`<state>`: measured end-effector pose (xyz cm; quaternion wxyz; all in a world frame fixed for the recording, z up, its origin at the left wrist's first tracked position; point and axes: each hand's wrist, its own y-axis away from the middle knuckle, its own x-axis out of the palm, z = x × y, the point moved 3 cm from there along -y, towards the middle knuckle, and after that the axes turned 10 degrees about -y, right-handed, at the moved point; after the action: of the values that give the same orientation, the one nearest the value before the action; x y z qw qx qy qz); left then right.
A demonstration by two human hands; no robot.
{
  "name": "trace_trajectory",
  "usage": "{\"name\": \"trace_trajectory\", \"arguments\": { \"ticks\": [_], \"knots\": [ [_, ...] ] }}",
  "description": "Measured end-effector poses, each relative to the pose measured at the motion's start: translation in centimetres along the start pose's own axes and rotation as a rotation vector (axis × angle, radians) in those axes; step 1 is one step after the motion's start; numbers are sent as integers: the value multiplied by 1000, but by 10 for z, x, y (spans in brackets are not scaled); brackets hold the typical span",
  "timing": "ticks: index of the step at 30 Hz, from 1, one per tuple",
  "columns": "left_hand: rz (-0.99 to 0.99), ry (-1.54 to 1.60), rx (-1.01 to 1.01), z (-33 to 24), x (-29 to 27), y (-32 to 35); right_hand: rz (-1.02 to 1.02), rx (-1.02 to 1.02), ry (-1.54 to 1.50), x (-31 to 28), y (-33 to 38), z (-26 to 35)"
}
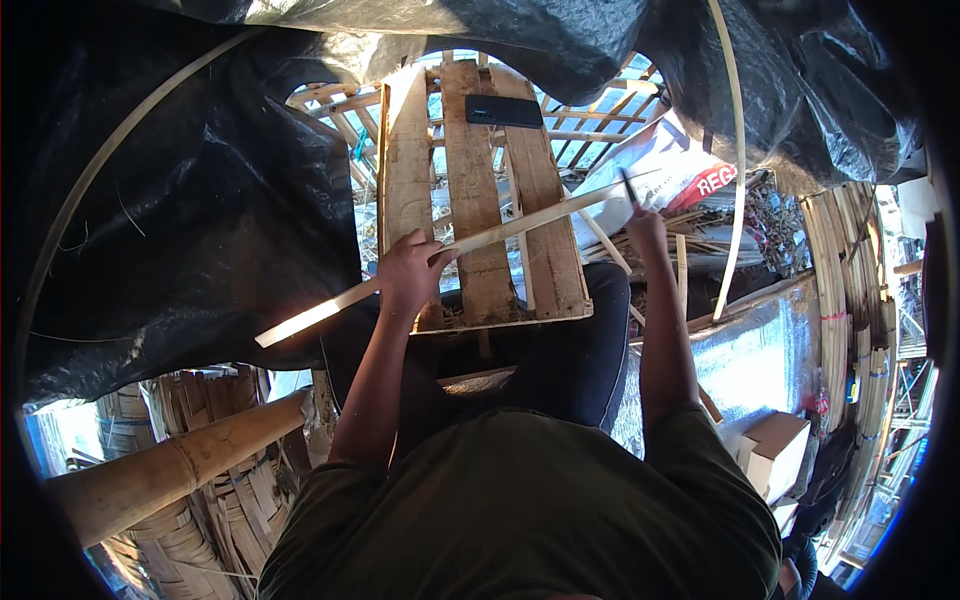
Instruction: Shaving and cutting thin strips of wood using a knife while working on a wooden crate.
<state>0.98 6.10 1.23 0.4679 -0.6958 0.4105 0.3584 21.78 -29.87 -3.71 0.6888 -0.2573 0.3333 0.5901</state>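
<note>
A long pale strip of split bamboo slants across a slatted wooden board in front of me, its low end out to the left and its thin tip up to the right. My left hand is closed around the strip left of its middle. Just beyond the board's right edge, my right hand grips a knife, the dark blade pointing up. The blade stands close to the strip's far tip; whether they touch I cannot tell. Fingers partly hide the knife's handle.
A black phone lies at the board's far end. Black plastic sheeting hangs left and overhead. At right are a white and red sack, bamboo strips and a cardboard box. A thick bamboo pole crosses the lower left.
</note>
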Motion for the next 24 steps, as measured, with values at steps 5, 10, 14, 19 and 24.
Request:
{"name": "trace_trajectory", "arguments": {
  "ticks": [5,10,14,19,24],
  "knots": [
    [41,-6,-22,2,0,0,229,-237,116,36,47,22],
    [33,43,-31,1,0,2,230,-207,57,5,42,36],
    [5,9,1,0,-2,1,-14,-29,108,-25,20,35],
    [41,3,-20,2,-3,0,201,-190,273,-2,52,47],
    [-13,53,7,-2,-5,0,10,-52,103,-33,21,18]
  ]
}}
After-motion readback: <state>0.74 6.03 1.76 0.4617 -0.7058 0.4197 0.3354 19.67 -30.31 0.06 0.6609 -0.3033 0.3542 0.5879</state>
